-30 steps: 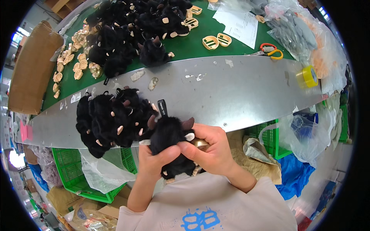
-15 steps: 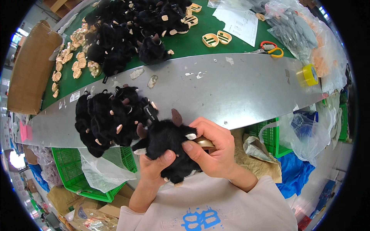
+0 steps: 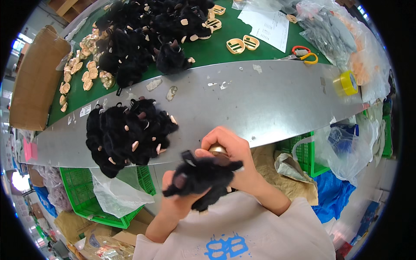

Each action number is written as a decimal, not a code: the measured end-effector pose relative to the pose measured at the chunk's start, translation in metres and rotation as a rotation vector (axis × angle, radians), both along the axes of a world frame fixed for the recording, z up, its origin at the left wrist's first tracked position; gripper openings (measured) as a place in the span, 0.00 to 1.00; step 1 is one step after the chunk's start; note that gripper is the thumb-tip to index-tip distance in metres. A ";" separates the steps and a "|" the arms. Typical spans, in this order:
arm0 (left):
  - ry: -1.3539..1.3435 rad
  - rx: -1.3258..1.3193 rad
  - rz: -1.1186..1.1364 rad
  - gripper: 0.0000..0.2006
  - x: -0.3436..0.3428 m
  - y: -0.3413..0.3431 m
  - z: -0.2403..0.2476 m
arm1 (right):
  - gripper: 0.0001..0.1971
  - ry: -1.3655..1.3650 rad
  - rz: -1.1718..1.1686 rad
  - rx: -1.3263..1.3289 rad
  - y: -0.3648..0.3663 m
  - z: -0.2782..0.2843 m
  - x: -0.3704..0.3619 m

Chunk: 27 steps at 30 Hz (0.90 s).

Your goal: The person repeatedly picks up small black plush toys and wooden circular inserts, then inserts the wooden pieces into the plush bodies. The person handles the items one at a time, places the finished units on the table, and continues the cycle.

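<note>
A black plush bull toy [image 3: 197, 175] with brown horns is tilted in front of my chest, a black loop tag standing up from its head. My left hand [image 3: 177, 204] is closed around its body from below, and the fur covers most of the fingers. Beside its head, my right hand [image 3: 237, 161] curls around a shiny gold rounded piece [image 3: 218, 149], only part of which shows. The right hand's lower side meets the toy's fur. On the metal ledge to the left lies a cluster of similar black plush toys [image 3: 125, 132].
Beyond the metal ledge [image 3: 260, 99], a green table carries a black plush heap [image 3: 151, 26], beige plastic shells [image 3: 236, 46], scissors [image 3: 303, 55] and a paper sheet [image 3: 268, 28]. Yellow tape [image 3: 348, 83] sits at right. Green crates [image 3: 82, 186] stand below the ledge.
The plush toy has turned and tipped, its head leaning over and its tag now upright. My right hand has shifted up and left with the gold piece, which shows more.
</note>
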<state>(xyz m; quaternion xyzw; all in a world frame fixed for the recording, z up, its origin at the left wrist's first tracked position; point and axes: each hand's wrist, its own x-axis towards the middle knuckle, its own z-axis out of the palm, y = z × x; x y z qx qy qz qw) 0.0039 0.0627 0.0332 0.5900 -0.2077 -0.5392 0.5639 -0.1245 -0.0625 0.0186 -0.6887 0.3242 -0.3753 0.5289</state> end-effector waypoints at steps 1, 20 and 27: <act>0.029 0.021 -0.016 0.25 -0.003 0.000 0.006 | 0.07 0.017 -0.007 0.080 0.001 -0.002 -0.001; 0.158 -0.114 0.142 0.19 -0.013 -0.027 0.016 | 0.18 -0.346 0.048 0.366 0.028 0.012 -0.016; 0.235 -0.173 0.192 0.27 -0.005 -0.024 0.009 | 0.13 -0.349 0.095 0.428 0.028 0.021 -0.021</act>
